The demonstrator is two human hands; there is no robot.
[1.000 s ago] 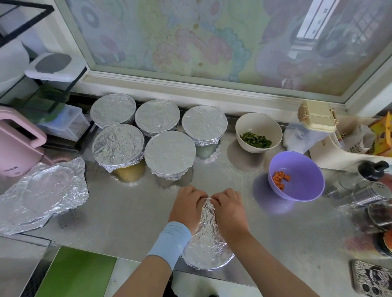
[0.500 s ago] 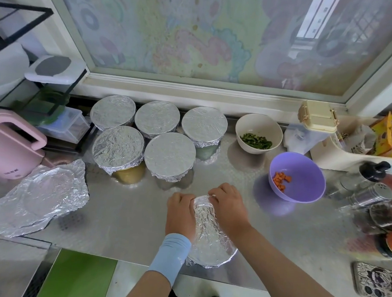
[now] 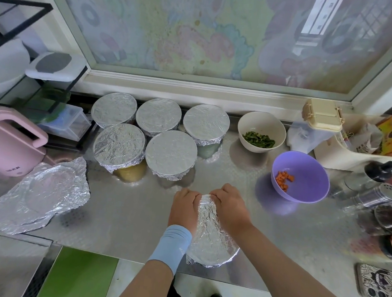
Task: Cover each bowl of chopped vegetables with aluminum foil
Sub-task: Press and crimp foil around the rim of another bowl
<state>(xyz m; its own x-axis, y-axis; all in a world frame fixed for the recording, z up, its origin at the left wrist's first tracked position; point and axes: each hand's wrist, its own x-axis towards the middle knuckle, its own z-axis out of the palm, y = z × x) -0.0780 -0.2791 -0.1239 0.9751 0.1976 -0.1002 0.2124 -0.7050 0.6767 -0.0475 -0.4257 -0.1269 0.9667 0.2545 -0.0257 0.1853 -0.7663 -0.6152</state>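
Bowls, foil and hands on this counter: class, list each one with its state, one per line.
Five back bowls: covered with foil.
Front bowl: foil on, both hands pressing its far edge.
White bowl: uncovered, green pieces inside.
Purple bowl: uncovered, carrot pieces inside.
Loose foil: crumpled, lying on the counter.
Left hand: curled on the foil.
Right hand: curled on the foil.

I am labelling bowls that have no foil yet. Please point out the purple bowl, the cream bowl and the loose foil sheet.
purple bowl (image 3: 309, 177): head view, bare inner wall.
cream bowl (image 3: 261, 125): head view, inner wall above the greens.
loose foil sheet (image 3: 45, 193): head view, its crumpled middle.
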